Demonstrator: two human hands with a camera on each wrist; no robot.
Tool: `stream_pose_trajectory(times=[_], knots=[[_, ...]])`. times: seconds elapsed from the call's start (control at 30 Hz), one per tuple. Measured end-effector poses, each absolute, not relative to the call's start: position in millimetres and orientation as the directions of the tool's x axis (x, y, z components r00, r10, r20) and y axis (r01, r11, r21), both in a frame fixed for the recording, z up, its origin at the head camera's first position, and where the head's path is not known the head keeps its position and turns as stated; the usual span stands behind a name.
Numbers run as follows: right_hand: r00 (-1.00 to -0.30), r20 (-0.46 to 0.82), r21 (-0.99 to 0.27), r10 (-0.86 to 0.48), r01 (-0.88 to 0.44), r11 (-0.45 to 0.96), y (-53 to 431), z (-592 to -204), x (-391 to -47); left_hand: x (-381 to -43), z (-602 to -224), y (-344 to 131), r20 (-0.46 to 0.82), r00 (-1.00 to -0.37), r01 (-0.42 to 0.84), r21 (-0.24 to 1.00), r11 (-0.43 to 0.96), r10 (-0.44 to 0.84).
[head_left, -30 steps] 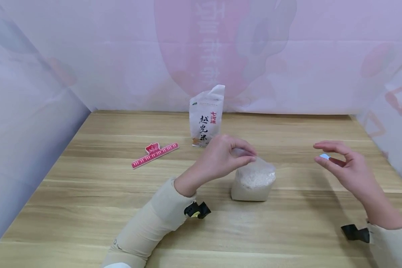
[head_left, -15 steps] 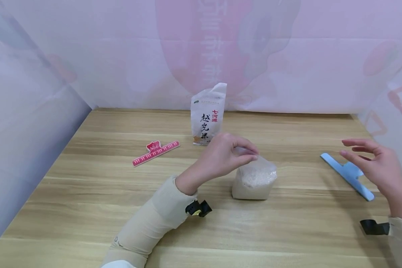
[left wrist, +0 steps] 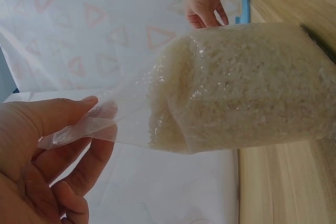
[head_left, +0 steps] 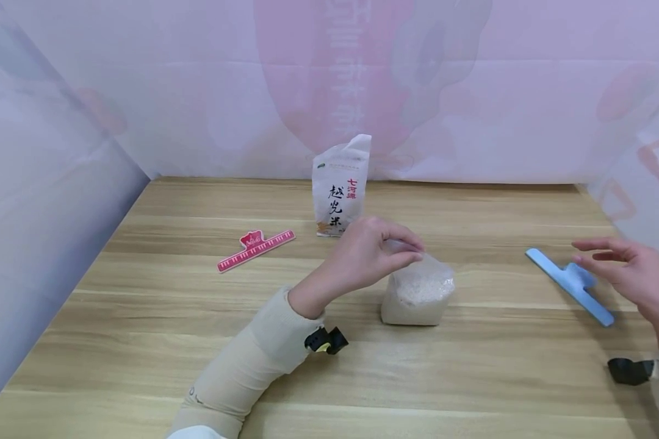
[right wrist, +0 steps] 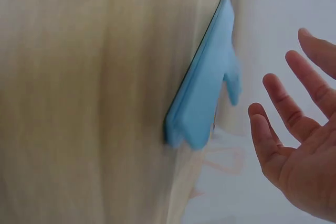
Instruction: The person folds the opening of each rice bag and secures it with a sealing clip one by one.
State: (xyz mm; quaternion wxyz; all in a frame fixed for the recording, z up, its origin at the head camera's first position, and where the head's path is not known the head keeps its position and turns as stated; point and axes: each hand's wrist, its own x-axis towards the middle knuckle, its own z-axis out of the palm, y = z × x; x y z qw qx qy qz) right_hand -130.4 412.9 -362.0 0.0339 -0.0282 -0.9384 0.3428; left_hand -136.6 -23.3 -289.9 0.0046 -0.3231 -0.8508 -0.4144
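My left hand [head_left: 357, 256] pinches the gathered top of a clear plastic bag of rice [head_left: 420, 299] between thumb and fingers. The bag stands on the table; close up in the left wrist view, the see-through film [left wrist: 131, 114] stretches from my fingers to the packed grains. My right hand [head_left: 637, 274] is held above the table with loosely bent fingers, holding nothing. Beside it lies a light blue bag clip [head_left: 568, 283] with a handle on its long bar. In the right wrist view the fingers [right wrist: 286, 103] are apart from this clip.
A white paper rice bag [head_left: 337, 189] with dark and red lettering stands at the back, its base partly behind my left hand. Left of it lies a pink bag clip [head_left: 257, 249] with a piano-key pattern. Printed cloth walls [head_left: 198, 110] enclose the wooden table [head_left: 170, 341].
My right hand has moved to the right, from over the blue bag clip's far end to beside its handle, uncovering the clip. The left hand keeps its pinch on the bag of rice.
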Motion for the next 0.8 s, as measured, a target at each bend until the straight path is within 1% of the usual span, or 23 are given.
stream_pose_trajectory(times=[0.17, 0.5, 0.8], knots=[[-0.999, 0.001, -0.586, 0.036, 0.029, 0.81, 425, -368, -132, -137, -290, -23, 0.28, -0.789, 0.556, 0.704, 0.442, 0.547], [-0.995, -0.058, -0.482, -0.087, -0.048, 0.875, 430, -371, -141, -137, -291, -24, 0.282, -0.79, 0.555, 0.708, 0.437, 0.545], [-0.991, -0.081, -0.433, -0.11, -0.064, 0.899, 430, -373, -144, -137, -291, -23, 0.276, -0.795, 0.546, 0.714, 0.438, 0.541]])
